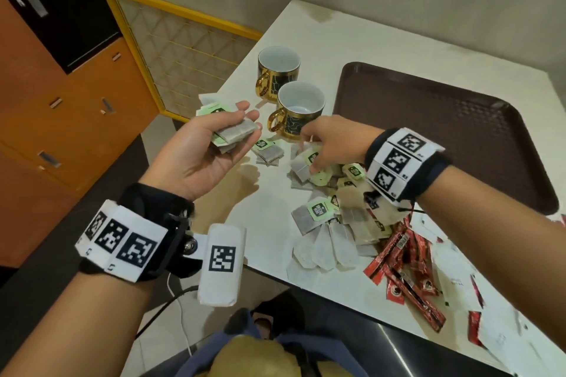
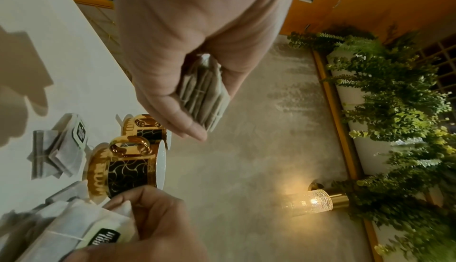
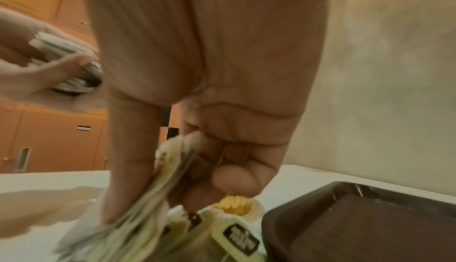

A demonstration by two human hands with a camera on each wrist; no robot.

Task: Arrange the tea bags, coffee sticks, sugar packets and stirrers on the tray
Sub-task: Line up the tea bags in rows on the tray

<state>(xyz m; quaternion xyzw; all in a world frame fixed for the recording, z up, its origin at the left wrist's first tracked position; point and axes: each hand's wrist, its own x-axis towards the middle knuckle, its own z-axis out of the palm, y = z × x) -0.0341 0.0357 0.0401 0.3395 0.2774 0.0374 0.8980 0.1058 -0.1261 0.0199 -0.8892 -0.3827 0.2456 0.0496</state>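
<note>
My left hand (image 1: 214, 144) is palm up over the table's left edge and holds a small stack of grey tea bags (image 1: 234, 133) between thumb and fingers; the same stack (image 2: 204, 94) shows in the left wrist view. My right hand (image 1: 321, 144) reaches down by the nearer mug and pinches a tea bag with a green tag (image 1: 306, 162) lying on the table; the tea bag (image 3: 153, 198) is blurred in the right wrist view. More tea bags (image 1: 330, 223) lie in a loose pile. Red coffee sticks (image 1: 407, 263) and white sugar packets (image 1: 453, 269) lie at the front right. The brown tray (image 1: 444, 119) holds nothing.
Two black-and-gold mugs (image 1: 301, 109) (image 1: 277, 70) stand left of the tray. A small pile of tea bags (image 1: 269, 151) lies between my hands. The white table (image 1: 352, 30) ends just under my left hand. Orange cabinets (image 1: 61, 101) stand at the left.
</note>
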